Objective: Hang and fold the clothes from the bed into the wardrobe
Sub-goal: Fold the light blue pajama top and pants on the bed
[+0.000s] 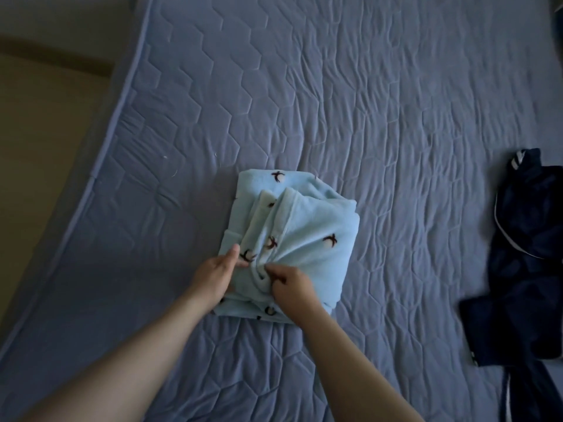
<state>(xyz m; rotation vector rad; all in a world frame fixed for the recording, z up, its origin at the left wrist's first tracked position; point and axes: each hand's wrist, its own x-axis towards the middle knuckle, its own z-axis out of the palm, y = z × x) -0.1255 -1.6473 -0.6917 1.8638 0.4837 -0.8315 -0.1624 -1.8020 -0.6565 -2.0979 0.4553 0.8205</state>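
Head view — left hand (pixel 217 277), right hand (pixel 294 289) pinch folded blue fleece (pixel 313 226) — bed (pixel 396 117).

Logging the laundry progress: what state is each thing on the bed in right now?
Light blue fleece garment: folded into a bundle, top layer bunched.
Navy garment: unfolded, crumpled at the bed's right.
Left hand: touches the fleece, grip unclear.
Right hand: pinches the bunched fleece.
Bed cover: spread, wrinkled.

light-blue printed fleece (pixel 292 233) | folded bundle on bed (pixel 365 102); near edge bunched | navy garment (pixel 524 254) | crumpled; well apart, right
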